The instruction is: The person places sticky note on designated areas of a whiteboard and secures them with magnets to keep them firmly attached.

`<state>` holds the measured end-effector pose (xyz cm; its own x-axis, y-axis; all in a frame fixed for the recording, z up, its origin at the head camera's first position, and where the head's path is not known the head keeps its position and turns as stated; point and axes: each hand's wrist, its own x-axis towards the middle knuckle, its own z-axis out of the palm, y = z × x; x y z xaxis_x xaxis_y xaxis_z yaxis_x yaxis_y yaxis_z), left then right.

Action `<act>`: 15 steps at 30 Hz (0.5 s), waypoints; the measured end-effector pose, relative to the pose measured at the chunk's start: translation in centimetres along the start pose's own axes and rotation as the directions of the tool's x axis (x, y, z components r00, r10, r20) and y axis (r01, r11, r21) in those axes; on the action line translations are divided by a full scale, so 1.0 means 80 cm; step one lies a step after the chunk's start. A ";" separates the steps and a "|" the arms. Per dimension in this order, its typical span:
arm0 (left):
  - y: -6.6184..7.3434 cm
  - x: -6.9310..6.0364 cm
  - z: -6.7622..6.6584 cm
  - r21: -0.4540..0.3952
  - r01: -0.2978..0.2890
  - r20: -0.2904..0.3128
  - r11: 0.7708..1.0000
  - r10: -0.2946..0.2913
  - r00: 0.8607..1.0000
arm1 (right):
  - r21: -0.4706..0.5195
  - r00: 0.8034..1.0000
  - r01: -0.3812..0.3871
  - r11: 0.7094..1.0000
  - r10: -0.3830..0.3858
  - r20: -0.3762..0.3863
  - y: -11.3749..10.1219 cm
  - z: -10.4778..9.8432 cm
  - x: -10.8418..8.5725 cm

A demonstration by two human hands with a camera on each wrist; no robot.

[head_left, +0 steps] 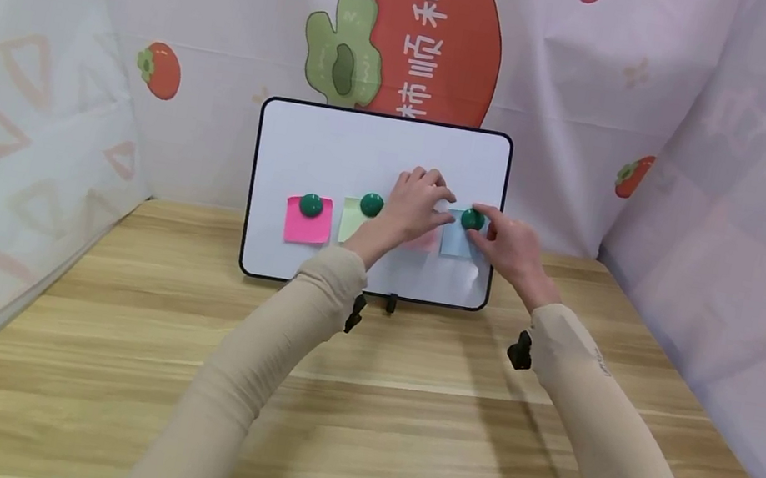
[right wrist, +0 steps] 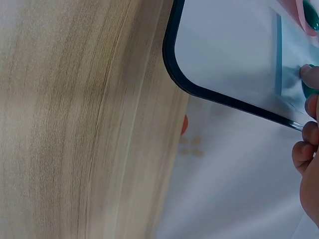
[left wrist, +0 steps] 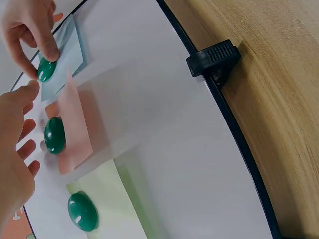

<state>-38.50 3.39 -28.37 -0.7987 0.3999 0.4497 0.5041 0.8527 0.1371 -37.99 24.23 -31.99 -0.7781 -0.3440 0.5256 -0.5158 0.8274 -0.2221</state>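
A whiteboard point(head_left: 337, 147) with a black frame stands upright on the table. My right hand point(head_left: 512, 248) pinches a green round magnet point(head_left: 470, 221) between thumb and finger, against the light blue sticky note point(head_left: 457, 243) at the board's right. Just left of that note is my left hand point(head_left: 415, 206), its fingers loosely bent with nothing in them. Under it, a salmon pink note point(left wrist: 76, 127) is held by another green magnet point(left wrist: 54, 135). Further left, a pale green note point(head_left: 351, 225) and a bright pink note point(head_left: 308, 232) each have a green magnet at the top.
The wooden table point(head_left: 351, 428) runs from the board toward me. A black foot point(left wrist: 214, 59) clips the board's lower edge. Behind stands a white curtain point(head_left: 237, 20) with persimmon prints, and more curtain hangs along both sides.
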 end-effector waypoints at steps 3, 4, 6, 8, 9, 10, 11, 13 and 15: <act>-0.007 -0.006 -0.005 -0.025 -0.005 0.000 1.000 0.005 1.000 | 0.015 1.000 -0.018 1.000 0.018 0.022 0.003 -0.002 -0.001; -0.010 -0.008 -0.006 -0.030 -0.003 0.000 1.000 0.003 1.000 | 0.019 0.999 -0.020 1.000 0.020 0.026 0.004 -0.002 -0.002; -0.017 -0.014 -0.007 -0.028 0.004 -0.003 1.000 -0.004 1.000 | 0.025 0.999 -0.021 0.999 0.020 0.028 0.005 -0.001 -0.004; -0.023 -0.021 -0.008 -0.025 0.013 -0.004 1.000 -0.013 1.000 | 0.031 0.999 -0.025 0.999 0.024 0.022 0.005 -0.001 -0.009; -0.025 -0.025 -0.008 -0.023 0.020 0.000 1.000 -0.020 1.000 | 0.038 1.000 -0.026 0.999 0.025 0.017 0.005 0.000 -0.011; -0.028 -0.029 -0.009 -0.024 0.026 0.004 0.999 -0.025 1.000 | 0.041 1.000 -0.024 0.999 0.024 0.010 0.005 0.000 -0.013; -0.030 -0.033 -0.010 -0.028 0.033 0.010 0.999 -0.033 0.999 | 0.045 1.000 -0.021 0.999 0.021 0.002 0.005 0.001 -0.015; -0.034 -0.042 -0.011 -0.034 0.049 0.023 0.998 -0.048 0.999 | 0.041 1.000 -0.006 0.999 0.006 -0.011 0.005 0.003 -0.019; -0.039 -0.051 -0.012 -0.041 0.073 0.032 0.996 -0.072 0.997 | 0.033 1.000 0.016 0.999 -0.016 -0.016 0.004 0.007 -0.023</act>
<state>-36.54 -1.24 -29.76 -0.8430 0.3482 0.4100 0.4575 0.8650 0.2061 -36.92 24.85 -33.48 -0.7639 -0.3496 0.5425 -0.5399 0.8067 -0.2404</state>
